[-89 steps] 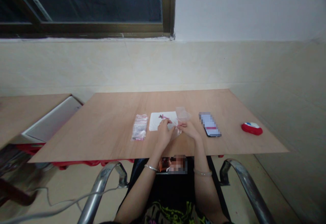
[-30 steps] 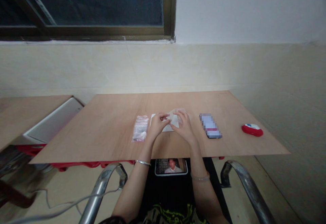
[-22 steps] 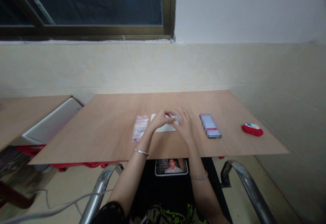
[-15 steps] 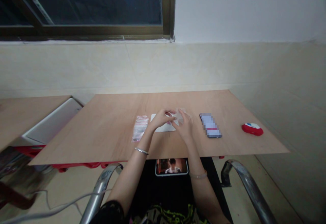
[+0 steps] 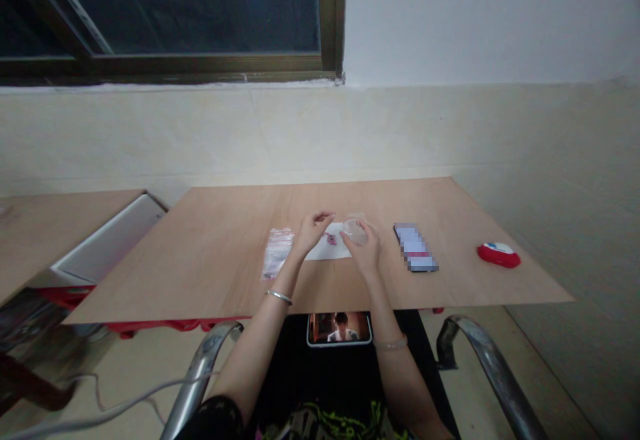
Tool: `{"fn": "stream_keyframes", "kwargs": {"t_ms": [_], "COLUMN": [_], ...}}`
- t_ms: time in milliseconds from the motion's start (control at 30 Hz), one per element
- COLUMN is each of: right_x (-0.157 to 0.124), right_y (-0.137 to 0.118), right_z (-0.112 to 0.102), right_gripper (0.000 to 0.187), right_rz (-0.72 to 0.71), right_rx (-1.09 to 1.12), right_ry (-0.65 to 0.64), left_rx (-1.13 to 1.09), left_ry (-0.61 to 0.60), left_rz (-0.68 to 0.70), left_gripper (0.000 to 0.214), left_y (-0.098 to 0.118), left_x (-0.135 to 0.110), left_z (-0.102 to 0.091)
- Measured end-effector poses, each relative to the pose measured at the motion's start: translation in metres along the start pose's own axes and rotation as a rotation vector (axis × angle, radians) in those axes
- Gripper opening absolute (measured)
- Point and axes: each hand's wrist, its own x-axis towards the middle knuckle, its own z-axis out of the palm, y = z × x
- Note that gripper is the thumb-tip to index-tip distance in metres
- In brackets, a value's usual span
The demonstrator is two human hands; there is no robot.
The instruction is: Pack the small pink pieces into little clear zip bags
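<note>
My right hand point(image 5: 366, 248) curls its fingers round a clear round plastic container point(image 5: 355, 231), above the right side of a white sheet point(image 5: 320, 251). On that sheet lies a small heap of reddish-purple pieces point(image 5: 331, 239), too small to name. Over the sheet's left edge is my left hand point(image 5: 311, 232), its fingertips closed together towards the heap; whether they pinch something tiny is not visible. Left of the left wrist, a stack of clear zip bags point(image 5: 277, 255) with pinkish edges lies flat. Something pale and see-through point(image 5: 357, 216) shows just behind the container.
A phone point(image 5: 416, 248) lies on the wooden table point(image 5: 210, 253) to the right, with a red and white object point(image 5: 499, 255) farther right. Another phone point(image 5: 339, 329) rests at my lap under the table edge. Metal armrests point(image 5: 200, 367) flank me.
My hands have moved apart. The left has drawn slightly left, off the clear container, which stays in my right hand. The reddish-purple heap is now more exposed.
</note>
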Motion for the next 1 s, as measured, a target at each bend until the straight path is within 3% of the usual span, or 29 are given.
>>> {"fn": "stream_keyframes", "kwargs": {"t_ms": [200, 433, 800, 900, 1000], "right_x": [0.002, 0.0, -0.002, -0.003, -0.005], "right_y": [0.014, 0.014, 0.012, 0.012, 0.012], "right_z": [0.002, 0.004, 0.006, 0.006, 0.007], "right_gripper": [0.048, 0.05, 0.063, 0.064, 0.066], "right_rz": [0.044, 0.064, 0.103, 0.105, 0.114], "right_rx": [0.089, 0.11, 0.074, 0.064, 0.049], "right_ry": [0.007, -0.051, -0.132, -0.174, -0.213], "left_rx": [0.532, 0.759, 0.5, 0.295, 0.119], "left_ry": [0.093, 0.031, 0.18, 0.207, 0.14], "left_rz": [-0.093, -0.108, -0.072, -0.046, -0.012], "left_gripper": [0.023, 0.032, 0.034, 0.036, 0.039], "left_y": [-0.062, -0.085, -0.093, -0.075, -0.043], "left_x": [-0.001, -0.003, -0.003, 0.0, 0.0], "left_z": [-0.002, 0.002, 0.0, 0.0, 0.003]}}
